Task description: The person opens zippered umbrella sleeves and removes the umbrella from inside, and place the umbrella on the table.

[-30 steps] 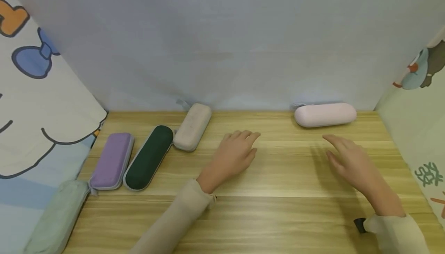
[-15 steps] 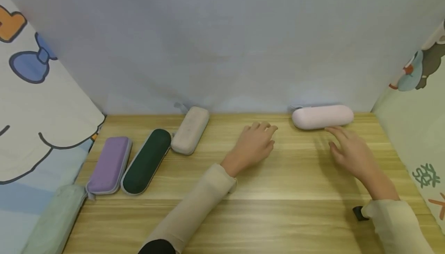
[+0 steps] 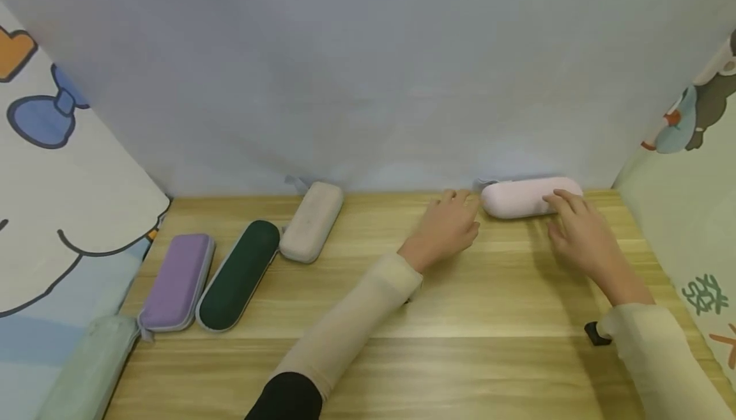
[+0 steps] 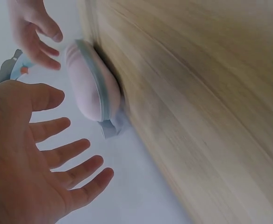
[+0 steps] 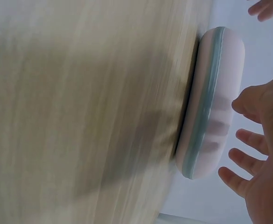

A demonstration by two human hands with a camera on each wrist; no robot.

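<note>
The pink case lies at the right of the frame, along the back edge of the worktop. The left hand is just beside its left end, the right hand near its right — both grasping nothing, fingers loosely spread. Apparently a two-handed pick-up is being lined up — next calls for fingers closing on the case.
</note>
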